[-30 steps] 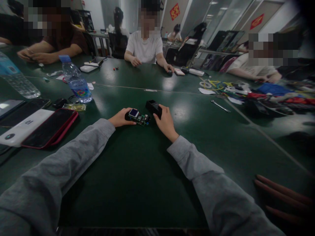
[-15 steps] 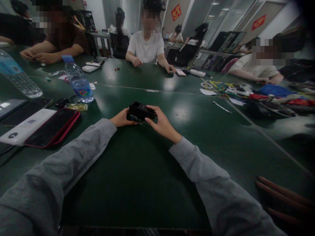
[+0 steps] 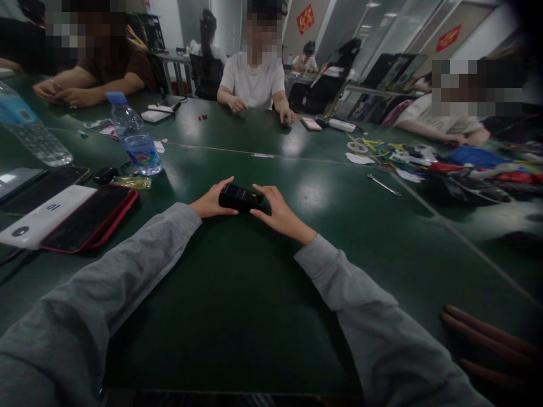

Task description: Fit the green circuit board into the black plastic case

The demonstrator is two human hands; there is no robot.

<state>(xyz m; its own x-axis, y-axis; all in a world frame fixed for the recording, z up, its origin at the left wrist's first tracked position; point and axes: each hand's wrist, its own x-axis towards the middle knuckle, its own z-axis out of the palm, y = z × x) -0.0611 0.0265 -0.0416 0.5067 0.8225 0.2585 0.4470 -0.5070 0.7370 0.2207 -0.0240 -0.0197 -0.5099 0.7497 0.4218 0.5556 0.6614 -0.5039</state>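
Observation:
A black, boxy handheld device [image 3: 240, 198] with a small dark screen and what look like buttons is held just above or on the green table, its screen face tilted up. My left hand [image 3: 212, 202] grips its left end, thumb and fingers closed around it. At its right end, my right hand [image 3: 279, 211] holds on with thumb at the near side and fingers at the far side. The device's exact kind cannot be made out.
To the left are a red-cased phone [image 3: 91, 219], a white power bank [image 3: 46, 215] and water bottles [image 3: 138, 141]. A wrench [image 3: 383, 185] and a cable pile [image 3: 466, 164] lie right. Another person's fingers [image 3: 487, 339] rest at lower right. Co-workers sit opposite.
The device has been turned between my hands, so its screen face now shows instead of its hollow-looking side and green-edged underside. The co-worker opposite has drawn one hand slightly left.

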